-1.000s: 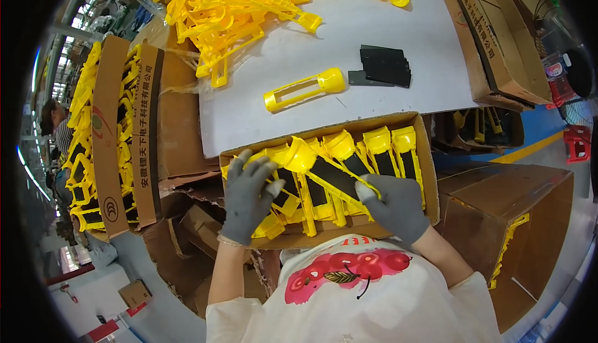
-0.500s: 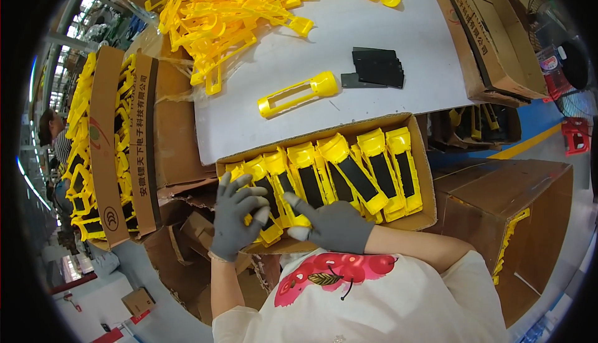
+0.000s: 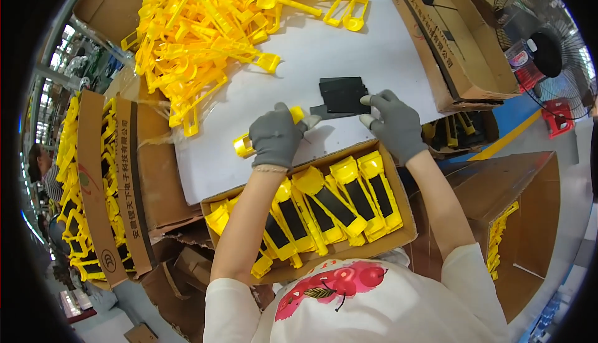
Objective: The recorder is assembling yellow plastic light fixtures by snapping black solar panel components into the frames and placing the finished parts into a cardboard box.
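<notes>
My left hand (image 3: 276, 136), in a grey glove with pale fingertips, lies over a yellow plastic frame (image 3: 242, 146) on the white table. Its fingers grip the frame, whose two ends show on either side, and its thumb points right. Just beyond the thumb is a small stack of thin black plates (image 3: 344, 95), slightly fanned. My right hand (image 3: 396, 125), gloved alike, is at the right edge of that stack, with index finger and thumb apart and the index fingertip touching the top plate's edge. Nearer me, a cardboard box (image 3: 408, 234) holds several yellow frames (image 3: 358, 200) with black plates in them.
A large heap of yellow frames (image 3: 199, 38) covers the table's far left. An open carton (image 3: 436, 44) stands at the far right, near a fan (image 3: 554, 50). On the left, another carton (image 3: 131, 187) is filled with frames. A brown box (image 3: 492, 200) sits low on the right.
Both hands have left the frames in the near box and reached forward onto the table. The left has taken hold of the lone yellow frame; the right has come to the black plates.
</notes>
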Available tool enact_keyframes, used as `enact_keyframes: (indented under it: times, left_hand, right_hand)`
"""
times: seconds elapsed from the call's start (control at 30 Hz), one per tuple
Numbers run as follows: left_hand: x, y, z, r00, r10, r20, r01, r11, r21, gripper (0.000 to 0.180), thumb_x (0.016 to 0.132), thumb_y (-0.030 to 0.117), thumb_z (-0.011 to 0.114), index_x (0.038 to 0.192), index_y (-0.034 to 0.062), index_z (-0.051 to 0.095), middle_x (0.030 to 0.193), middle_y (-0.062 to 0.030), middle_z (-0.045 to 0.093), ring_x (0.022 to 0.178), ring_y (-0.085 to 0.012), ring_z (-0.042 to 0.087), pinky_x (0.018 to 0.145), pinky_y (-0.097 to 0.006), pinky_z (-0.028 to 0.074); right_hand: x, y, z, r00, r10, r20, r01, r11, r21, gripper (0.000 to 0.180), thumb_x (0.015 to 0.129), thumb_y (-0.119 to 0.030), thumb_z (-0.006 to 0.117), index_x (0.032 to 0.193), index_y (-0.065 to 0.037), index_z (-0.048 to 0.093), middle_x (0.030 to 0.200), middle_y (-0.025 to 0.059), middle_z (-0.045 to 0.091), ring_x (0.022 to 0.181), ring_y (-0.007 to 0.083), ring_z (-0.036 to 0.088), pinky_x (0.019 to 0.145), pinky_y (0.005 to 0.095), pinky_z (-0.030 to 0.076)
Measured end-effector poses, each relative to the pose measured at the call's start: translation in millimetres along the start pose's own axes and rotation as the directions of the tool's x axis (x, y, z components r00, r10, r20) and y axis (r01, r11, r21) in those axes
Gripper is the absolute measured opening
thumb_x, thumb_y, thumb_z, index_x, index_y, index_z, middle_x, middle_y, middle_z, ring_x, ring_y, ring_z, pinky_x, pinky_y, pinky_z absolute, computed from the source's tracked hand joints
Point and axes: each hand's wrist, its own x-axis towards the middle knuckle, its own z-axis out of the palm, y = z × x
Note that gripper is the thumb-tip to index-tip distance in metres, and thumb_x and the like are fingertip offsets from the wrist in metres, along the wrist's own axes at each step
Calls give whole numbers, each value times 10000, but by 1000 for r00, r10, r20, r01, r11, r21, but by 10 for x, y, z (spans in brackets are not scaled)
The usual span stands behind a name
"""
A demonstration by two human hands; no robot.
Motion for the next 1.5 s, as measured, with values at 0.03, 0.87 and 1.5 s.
enact_keyframes:
  times: [0.03, 0.87, 1.5]
  left_hand:
    - [47, 64, 56, 997, -1, 77, 1, 1000, 3, 585, 760, 645, 638, 852, 69, 595, 703, -149, 662, 637, -283, 675, 556, -378, 514]
    - [-1306, -500, -598, 900, -193, 391, 350, -217, -911, 332, 917, 157, 608, 1184, -39, 584, 1085, -169, 654, 842, -211, 674, 685, -249, 552]
    - [-1468, -86, -671, 819, 68, 569, 557, -330, -762, 305, 877, 21, 577, 1171, -58, 606, 918, -164, 671, 754, -252, 704, 607, -271, 559]
  right_hand:
    - [63, 87, -9, 999, 31, 32, -30, 999, -33, 311, 771, -252, 733, 1062, -165, 670, 971, 46, 633, 847, 241, 650, 730, 345, 519]
    - [-144, -470, -579, 999, -25, -22, 33, 834, 551, 165, 849, -116, 652, 997, -59, 696, 770, 32, 614, 669, 114, 564, 615, 249, 446]
    - [-927, -852, -443, 974, 65, 218, -170, 844, 508, 143, 871, -151, 669, 971, -69, 608, 728, 125, 661, 615, 251, 673, 535, 308, 500]
